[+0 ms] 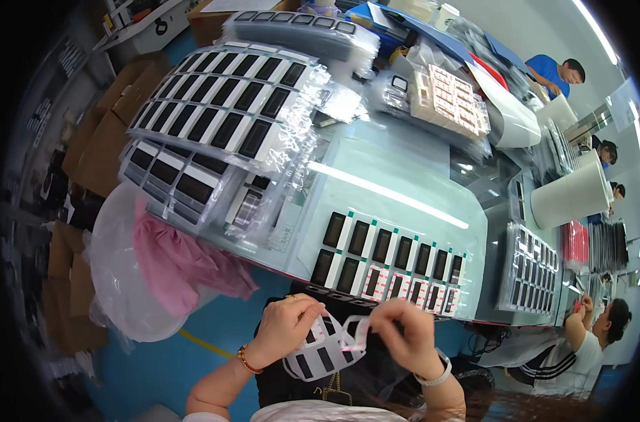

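Note:
Over my lap, my left hand point(288, 325) pinches the upper left edge of a white sheet point(311, 366) that bears black rectangular pieces. My right hand point(408, 336) is closed on a thin white strip with pink marks point(360, 335), which loops up at the sheet's right side. Whether the strip is still joined to the sheet, I cannot tell. Just beyond my hands, two rows of flat black rectangular panels point(348, 274) with white borders and green tabs lie on the bench mat point(397, 186). Several panels in the near row carry pink-marked white frames point(398, 288).
Stacked clear trays of black panels point(225, 98) fill the bench's left side. Pink cloth point(186, 264) lies in a clear plastic bag point(116, 274) at left. Beige parts point(450, 102) sit behind, a white roll point(572, 195) at right. A co-worker point(594, 341) sits at the far right.

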Tool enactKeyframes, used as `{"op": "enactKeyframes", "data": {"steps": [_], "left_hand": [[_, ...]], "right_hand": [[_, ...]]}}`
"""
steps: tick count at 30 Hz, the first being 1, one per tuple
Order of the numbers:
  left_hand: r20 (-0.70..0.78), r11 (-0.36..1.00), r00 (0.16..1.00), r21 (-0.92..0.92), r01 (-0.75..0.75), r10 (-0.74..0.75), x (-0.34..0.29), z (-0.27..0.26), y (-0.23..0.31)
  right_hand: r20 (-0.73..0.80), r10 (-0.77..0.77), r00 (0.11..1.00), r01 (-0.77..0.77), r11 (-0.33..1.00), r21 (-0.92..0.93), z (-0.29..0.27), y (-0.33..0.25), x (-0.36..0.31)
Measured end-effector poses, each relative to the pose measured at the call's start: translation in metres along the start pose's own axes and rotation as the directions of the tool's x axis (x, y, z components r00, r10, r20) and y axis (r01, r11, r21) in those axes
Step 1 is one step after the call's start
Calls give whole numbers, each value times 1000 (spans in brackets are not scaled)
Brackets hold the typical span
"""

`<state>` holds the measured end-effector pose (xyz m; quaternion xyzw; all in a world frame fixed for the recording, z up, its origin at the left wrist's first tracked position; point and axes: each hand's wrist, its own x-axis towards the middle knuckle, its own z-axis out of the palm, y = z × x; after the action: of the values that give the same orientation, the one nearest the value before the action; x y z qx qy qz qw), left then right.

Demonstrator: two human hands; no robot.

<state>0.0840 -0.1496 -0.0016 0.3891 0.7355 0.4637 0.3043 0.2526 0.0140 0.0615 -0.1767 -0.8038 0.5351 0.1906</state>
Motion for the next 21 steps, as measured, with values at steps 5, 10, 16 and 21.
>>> {"op": "enactKeyframes", "data": {"steps": [5,10,16,21], "left_hand": [[-38,981,987,125,-148,154,0,3,4],[-168,961,954,171,-219,247,3,6,0],[-163,932,927,194,-306,338,9,6,-4],[-144,924,928,227,-307,343,8,5,-6]], "right_hand": [[-127,284,950,-246,937,249,7,31,32],[-96,312,945,-281,926,251,14,44,39],[-90,302,949,-278,937,212,14,46,39],[-79,313,947,-293,936,197,15,47,40]]}}
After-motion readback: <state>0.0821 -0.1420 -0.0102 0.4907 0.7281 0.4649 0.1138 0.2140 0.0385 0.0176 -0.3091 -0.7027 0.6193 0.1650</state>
